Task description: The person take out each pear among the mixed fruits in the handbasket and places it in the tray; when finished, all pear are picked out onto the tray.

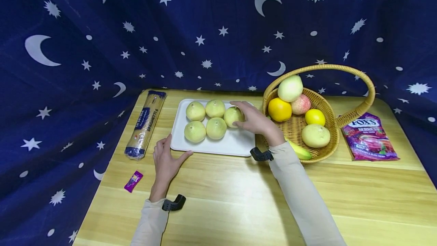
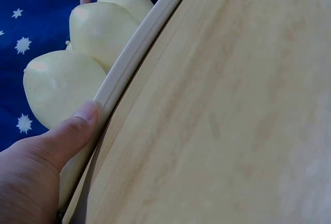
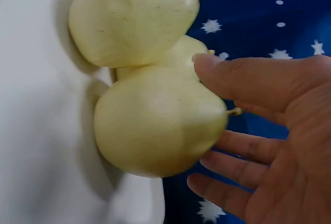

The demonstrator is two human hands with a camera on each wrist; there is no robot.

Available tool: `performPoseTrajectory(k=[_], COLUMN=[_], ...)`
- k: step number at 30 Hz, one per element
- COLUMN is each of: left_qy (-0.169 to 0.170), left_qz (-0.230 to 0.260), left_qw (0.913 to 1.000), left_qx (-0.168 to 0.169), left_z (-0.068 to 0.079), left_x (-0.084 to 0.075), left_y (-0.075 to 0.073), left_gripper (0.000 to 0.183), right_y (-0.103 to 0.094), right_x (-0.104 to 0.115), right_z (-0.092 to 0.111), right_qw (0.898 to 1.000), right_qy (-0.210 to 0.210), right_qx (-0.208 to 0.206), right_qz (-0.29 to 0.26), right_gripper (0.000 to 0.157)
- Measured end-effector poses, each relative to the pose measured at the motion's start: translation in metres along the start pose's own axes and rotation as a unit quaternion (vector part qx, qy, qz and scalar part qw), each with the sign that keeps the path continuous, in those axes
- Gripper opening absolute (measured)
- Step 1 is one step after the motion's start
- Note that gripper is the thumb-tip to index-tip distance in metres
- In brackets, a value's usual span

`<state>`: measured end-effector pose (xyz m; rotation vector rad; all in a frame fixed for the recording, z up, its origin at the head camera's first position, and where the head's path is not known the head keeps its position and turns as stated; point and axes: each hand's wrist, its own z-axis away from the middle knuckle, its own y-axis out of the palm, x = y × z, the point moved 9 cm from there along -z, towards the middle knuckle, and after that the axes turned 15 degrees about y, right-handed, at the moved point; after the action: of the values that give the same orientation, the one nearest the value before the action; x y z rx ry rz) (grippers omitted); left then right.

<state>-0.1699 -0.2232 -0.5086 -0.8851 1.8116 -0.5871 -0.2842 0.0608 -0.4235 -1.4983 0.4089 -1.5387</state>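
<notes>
Several pale yellow pears [image 1: 216,128] sit in two rows on a white rectangular tray [image 1: 235,145]. My right hand [image 1: 254,119] is at the right end of the back rows, its thumb and fingers spread loosely around the rightmost pear [image 3: 160,123]. In the right wrist view that pear's stem points toward the palm, and the fingertips are right at its side. My left hand [image 1: 166,162] is at the tray's front left corner. Its thumb [image 2: 77,128] touches the front rim while the straight fingers lie along the left edge.
Right of the tray stands a wicker basket [image 1: 334,124] with a tall handle, holding several fruits. A purple Fox's candy bag [image 1: 370,137] lies beyond it. At left are a spaghetti pack [image 1: 146,124] and a small purple wrapped sweet [image 1: 133,181]. A starry blue cloth [image 1: 211,22] hangs behind.
</notes>
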Motion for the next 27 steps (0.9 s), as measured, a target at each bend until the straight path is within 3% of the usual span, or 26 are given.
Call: performPoseTrajectory(k=[17, 27], left_qy=[-0.003, -0.008], left_qz=[0.002, 0.008], left_qw=[1.0000, 0.9999], left_qx=[-0.002, 0.000], left_z=[0.000, 0.001], left_x=[0.001, 0.000], left_y=[0.000, 0.000], left_gripper=[0.100, 0.101], right_y=[-0.035, -0.059], right_x=[0.019, 0.012], right_z=[0.073, 0.101], right_qw=[0.990, 0.981], right_qy=[-0.088, -0.109], right_qx=[-0.104, -0.155], right_qz=[-0.021, -0.048], right_gripper=[0.061, 0.050])
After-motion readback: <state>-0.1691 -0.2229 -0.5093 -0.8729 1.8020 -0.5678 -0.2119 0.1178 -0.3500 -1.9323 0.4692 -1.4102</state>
